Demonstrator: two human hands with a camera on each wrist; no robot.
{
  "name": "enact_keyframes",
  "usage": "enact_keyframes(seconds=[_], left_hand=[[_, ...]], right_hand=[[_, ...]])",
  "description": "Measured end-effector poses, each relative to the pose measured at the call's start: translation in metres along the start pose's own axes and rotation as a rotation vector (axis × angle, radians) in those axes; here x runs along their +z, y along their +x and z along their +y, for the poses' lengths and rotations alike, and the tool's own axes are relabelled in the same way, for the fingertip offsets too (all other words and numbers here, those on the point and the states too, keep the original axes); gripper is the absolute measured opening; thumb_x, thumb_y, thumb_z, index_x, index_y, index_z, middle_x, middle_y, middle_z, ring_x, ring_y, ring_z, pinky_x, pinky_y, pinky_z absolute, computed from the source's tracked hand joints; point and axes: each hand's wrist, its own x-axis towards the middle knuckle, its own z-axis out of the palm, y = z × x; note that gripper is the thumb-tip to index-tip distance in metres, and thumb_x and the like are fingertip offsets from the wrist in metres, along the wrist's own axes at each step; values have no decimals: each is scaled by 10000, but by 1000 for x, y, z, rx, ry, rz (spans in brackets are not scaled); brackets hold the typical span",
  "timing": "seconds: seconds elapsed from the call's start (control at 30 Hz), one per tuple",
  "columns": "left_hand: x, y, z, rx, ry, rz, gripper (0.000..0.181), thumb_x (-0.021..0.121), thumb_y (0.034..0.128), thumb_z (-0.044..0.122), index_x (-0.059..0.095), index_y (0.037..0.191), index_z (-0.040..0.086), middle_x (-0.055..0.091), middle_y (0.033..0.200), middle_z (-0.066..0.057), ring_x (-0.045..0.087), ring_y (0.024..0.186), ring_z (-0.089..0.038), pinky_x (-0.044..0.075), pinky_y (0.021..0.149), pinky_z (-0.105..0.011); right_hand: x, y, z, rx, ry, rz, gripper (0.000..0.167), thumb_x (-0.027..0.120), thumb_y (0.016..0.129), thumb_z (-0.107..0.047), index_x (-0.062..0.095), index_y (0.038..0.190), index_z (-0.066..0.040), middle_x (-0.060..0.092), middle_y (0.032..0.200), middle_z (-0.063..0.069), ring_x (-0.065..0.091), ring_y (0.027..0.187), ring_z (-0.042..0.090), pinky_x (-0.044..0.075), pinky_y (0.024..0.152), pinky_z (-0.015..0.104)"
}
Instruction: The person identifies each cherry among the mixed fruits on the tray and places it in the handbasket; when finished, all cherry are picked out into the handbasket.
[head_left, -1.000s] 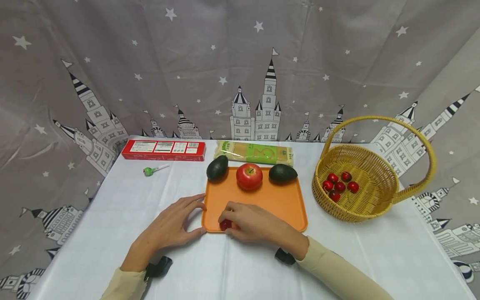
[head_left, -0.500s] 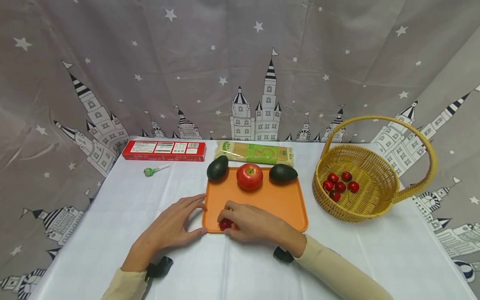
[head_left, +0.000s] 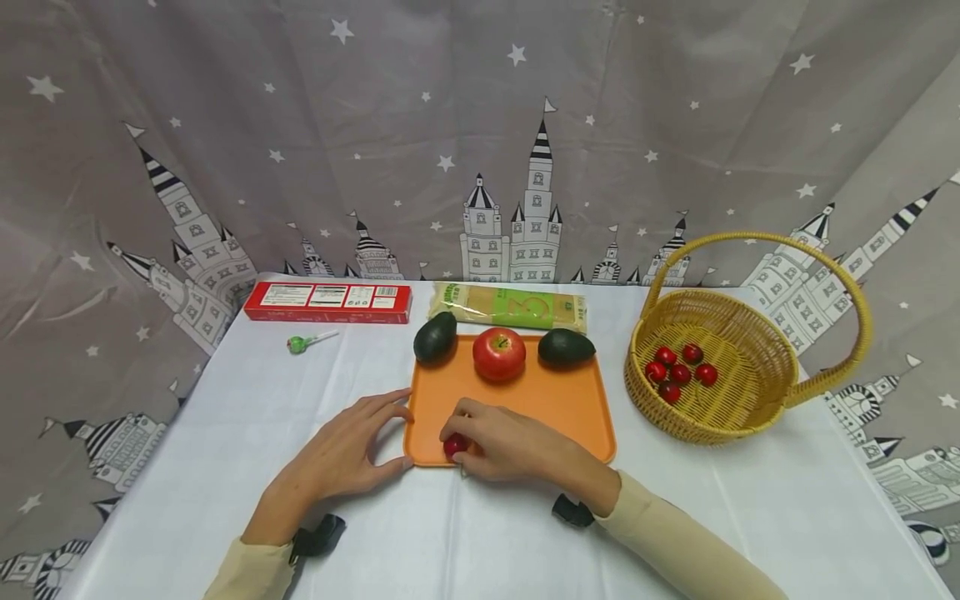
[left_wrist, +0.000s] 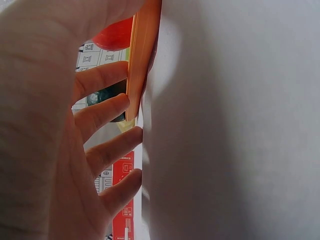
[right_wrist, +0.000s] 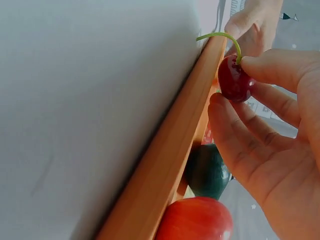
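Between thumb and fingers my right hand point(head_left: 510, 442) pinches a dark red cherry point(right_wrist: 235, 79); its curved green stem shows in the right wrist view. The cherry is over the near left part of an orange tray point(head_left: 555, 408). My left hand point(head_left: 348, 446) rests at the tray's left edge, fingers spread and relaxed, with fingertips touching the rim. Along the tray's far side lie a red apple point(head_left: 498, 354) and two dark green avocados, one at the left corner point(head_left: 435, 338) and another avocado point(head_left: 566, 347) at the right.
A yellow wicker basket point(head_left: 750, 417) with a tall handle stands at the right, holding several cherries point(head_left: 680, 373). Behind the tray lies a green and tan packet point(head_left: 510, 306). Farther left are a red box point(head_left: 327, 302) and a green lollipop point(head_left: 297, 343).
My right hand has lifted the cherry slightly and shifted it a little to the right over the tray. The left hand has stayed in place.
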Motion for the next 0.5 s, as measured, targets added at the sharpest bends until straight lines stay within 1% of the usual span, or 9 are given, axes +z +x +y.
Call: enact_keyframes(seconds=[0.2, 0.33, 0.5], left_hand=[[0, 1, 1, -11, -10, -19, 551, 855, 848, 505, 664, 1312, 277, 503, 1650, -7, 526, 1468, -297, 477, 1168, -593], [0, 1, 2, -14, -12, -24, 547, 853, 851, 505, 665, 1311, 276, 502, 1652, -12, 521, 1472, -299, 475, 1170, -594], [-1, 2, 2, -28, -12, -35, 550, 846, 859, 519, 662, 1318, 279, 487, 1663, -5, 507, 1484, -294, 463, 1182, -593]], right_hand=[[-6, -9, 3, 16, -3, 41, 264, 760, 1011, -254, 709, 1265, -202, 634, 1175, -40, 619, 933, 55, 571, 884, 186], [-10, -17, 5, 27, -10, 62, 272, 765, 1005, -251, 706, 1264, -192, 638, 1180, -34, 630, 927, 66, 581, 886, 202], [-15, -24, 10, 18, -5, 96, 279, 771, 1001, -234, 706, 1262, -160, 649, 1205, -16, 650, 951, 102, 587, 900, 225]])
